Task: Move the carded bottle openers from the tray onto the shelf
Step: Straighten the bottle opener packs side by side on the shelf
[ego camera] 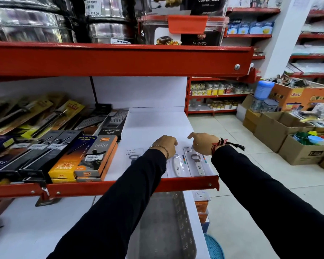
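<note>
Three carded bottle openers lie side by side on the white shelf (153,124) near its red front lip: one at the left (133,156), partly under my left sleeve, a white-handled one in the middle (176,165), and one at the right (197,164). My left hand (165,144) rests palm down over the cards' top ends, fingers curled, holding nothing that I can see. My right hand (202,143) hovers over the top of the right card, fingers loosely spread. The grey tray (183,227) sits on the lower shelf beneath my arms, mostly hidden.
Boxed lighters (95,157) and graters (112,120) fill the shelf's left part. An upper red shelf (120,58) overhangs with steel pots and containers. Cardboard boxes (281,133) stand on the tiled floor at right. A blue basket (213,247) sits low by the shelf.
</note>
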A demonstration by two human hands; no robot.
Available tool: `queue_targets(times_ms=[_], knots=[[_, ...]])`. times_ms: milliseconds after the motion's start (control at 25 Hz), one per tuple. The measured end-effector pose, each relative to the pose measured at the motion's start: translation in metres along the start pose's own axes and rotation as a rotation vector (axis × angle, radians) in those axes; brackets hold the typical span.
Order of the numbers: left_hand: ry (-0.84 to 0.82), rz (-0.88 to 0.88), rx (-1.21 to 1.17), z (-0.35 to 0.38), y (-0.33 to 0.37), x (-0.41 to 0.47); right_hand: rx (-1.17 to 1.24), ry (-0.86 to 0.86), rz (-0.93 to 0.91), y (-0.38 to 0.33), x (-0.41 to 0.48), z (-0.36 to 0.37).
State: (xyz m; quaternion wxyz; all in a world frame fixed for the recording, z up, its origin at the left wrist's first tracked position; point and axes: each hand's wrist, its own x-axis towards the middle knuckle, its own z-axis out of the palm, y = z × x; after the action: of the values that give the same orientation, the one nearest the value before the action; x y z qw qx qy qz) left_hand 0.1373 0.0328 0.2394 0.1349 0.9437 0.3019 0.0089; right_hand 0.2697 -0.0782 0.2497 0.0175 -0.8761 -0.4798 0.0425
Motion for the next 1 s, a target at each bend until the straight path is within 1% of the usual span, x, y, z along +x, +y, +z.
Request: queue_targets(times_ms=[160,320,440,520,600,720,840,1000], knots=[[0.028,0.008,-0.045,-0.013,-0.007,-0.017,0.021,0.066,-0.024,-0.002,-0.009,-0.005],[0.023,-0.036,0.035,-0.035,-0.028,-0.042,0.091,0.100,-0.157,-0.022,-0.016,-0.017],[-0.006,-0.092,0.143,-0.049,-0.050,-0.064,0.124,0.048,-0.270,-0.051,-0.021,-0.019],[-0.059,-0.139,0.198,-0.052,-0.066,-0.075,0.129,-0.009,-0.318,-0.070,-0.024,-0.016],[-0.124,-0.172,0.229,-0.049,-0.082,-0.082,0.101,-0.063,-0.335,-0.085,-0.026,-0.011],[-0.200,-0.172,0.291,-0.040,-0.095,-0.090,0.048,-0.162,-0.342,-0.096,-0.034,-0.008],[-0.190,-0.159,0.289,-0.035,-0.099,-0.102,0.009,-0.242,-0.336,-0.102,-0.039,-0.006],[-0.184,-0.170,0.270,-0.034,-0.104,-0.106,-0.001,-0.224,-0.338,-0.105,-0.038,-0.001]])
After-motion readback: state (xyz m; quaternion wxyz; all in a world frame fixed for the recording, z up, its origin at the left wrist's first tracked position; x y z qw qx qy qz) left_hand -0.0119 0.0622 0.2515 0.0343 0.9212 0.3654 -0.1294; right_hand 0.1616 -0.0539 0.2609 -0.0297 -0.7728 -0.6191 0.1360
